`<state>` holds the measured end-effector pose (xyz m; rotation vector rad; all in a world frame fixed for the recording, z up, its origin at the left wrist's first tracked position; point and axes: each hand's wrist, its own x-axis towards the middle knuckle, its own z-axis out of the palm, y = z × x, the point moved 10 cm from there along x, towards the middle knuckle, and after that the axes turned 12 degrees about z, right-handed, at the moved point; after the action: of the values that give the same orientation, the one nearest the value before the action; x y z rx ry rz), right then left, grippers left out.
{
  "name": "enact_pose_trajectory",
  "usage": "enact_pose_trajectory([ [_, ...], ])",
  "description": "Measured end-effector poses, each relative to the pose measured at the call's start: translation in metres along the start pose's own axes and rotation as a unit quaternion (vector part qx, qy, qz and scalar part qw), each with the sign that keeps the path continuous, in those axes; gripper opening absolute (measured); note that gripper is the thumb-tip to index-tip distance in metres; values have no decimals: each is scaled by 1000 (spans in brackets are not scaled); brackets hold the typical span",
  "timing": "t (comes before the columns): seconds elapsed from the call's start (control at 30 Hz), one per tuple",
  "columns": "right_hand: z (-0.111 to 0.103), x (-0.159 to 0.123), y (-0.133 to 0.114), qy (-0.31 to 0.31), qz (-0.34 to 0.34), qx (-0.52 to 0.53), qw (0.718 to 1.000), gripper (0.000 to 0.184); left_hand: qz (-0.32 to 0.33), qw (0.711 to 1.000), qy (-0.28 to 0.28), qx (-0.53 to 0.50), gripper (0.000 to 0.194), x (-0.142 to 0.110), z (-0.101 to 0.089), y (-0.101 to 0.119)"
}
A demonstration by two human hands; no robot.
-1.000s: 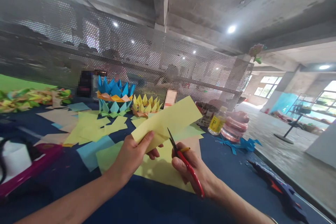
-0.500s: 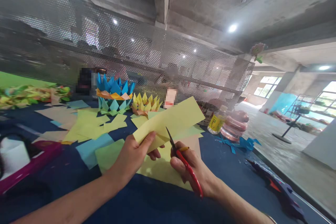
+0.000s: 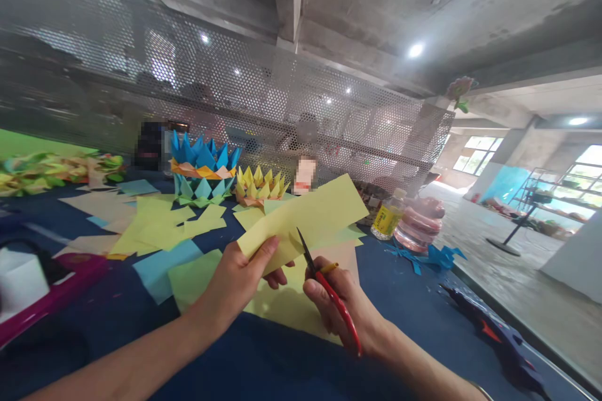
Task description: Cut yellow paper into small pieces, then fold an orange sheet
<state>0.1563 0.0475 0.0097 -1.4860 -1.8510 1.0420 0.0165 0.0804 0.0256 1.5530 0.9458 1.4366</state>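
While a heap of folded paper pieces (image 3: pixel 61 169) lies at the far left, a magenta object (image 3: pixel 75 282) sits at the near left, next to a white block (image 3: pixel 19 282). Farther right, loose yellow sheets (image 3: pixel 157 225) and a light blue sheet (image 3: pixel 167 272) spread over the dark blue tabletop (image 3: pixel 188 366). Beyond them stands a stack of pointed paper rings (image 3: pixel 204 169), blue uppermost, with a yellow pointed ring (image 3: pixel 261 185) just to its right.

The left hand (image 3: pixel 244 276) grips the near left end of a yellow paper strip (image 3: pixel 315 210), thumb on top, other fingers below. From there the strip slants up to the far right, above larger sheets (image 3: pixel 294 301). To its right, the right hand (image 3: pixel 345 301) is closed around red-handled scissors (image 3: pixel 329 288); their dark tip overlaps the strip's near side, but contact cannot be told.

Past the right hand, a yellow-labelled bottle (image 3: pixel 386 219) stands beside a pink-tinted container (image 3: pixel 418 225). Cut blue paper (image 3: pixel 439 255) lies nearer, and a dark glue gun (image 3: pixel 498 338) rests at the near right.
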Motion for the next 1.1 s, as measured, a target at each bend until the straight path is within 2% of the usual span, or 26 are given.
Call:
enact_pose_trajectory([
  [0.3, -1, 3, 12, 18, 27, -5, 999, 46, 2, 1000, -12, 7, 45, 0, 0, 0],
  [0.53, -1, 4, 21, 44, 46, 10, 998, 44, -18, 1000, -11, -2, 43, -2, 1, -4],
  [0.67, -5, 3, 13, 59, 15, -16, 998, 42, -13, 999, -10, -28, 33, 0, 3, -5],
  [0.77, -7, 1, 3, 66, -18, -46, 997, 42, -10, 1000, -19, -19, 34, 0, 3, -7],
  [0.93, -8, -2, -5, 64, -31, -67, 995, 44, -8, 1000, -27, -11, 36, 0, 3, -10],
  [1.1, -5, -5, -13, 39, -39, -56, 997, 49, -3, 997, -64, -48, 32, -5, 15, -11],
])
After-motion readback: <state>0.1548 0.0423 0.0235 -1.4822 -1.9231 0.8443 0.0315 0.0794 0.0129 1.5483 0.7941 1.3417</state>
